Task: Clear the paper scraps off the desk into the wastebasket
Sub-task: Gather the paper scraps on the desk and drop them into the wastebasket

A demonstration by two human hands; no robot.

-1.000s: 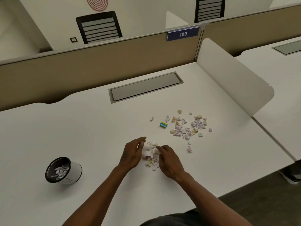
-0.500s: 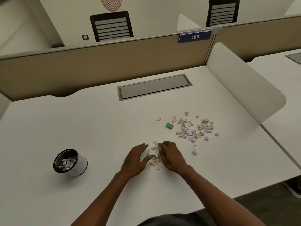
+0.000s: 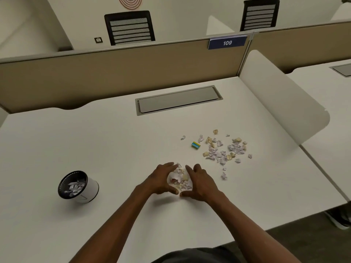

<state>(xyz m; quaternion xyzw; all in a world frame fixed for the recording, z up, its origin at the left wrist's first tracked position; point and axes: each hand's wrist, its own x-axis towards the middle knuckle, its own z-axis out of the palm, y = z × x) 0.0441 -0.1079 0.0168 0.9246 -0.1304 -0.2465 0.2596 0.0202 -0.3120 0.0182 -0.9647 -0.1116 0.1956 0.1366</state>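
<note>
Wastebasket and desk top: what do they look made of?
The wastebasket has a smooth white wall and a dark inside, probably plastic or coated metal; the picture leaves that open. The desk top is flat, matte white with no grain, likely laminate. A grey, faintly shiny panel set into it looks like metal.

The setting is an open-plan office, indicated by a white desk [image 3: 95, 149] with a recessed cable-access hatch [image 3: 178, 100], tan partition panels [image 3: 114, 76], a blue station plate [image 3: 227, 42] numbered 109, and mesh-backed task chairs [image 3: 130, 28] at adjoining workstations.
</note>
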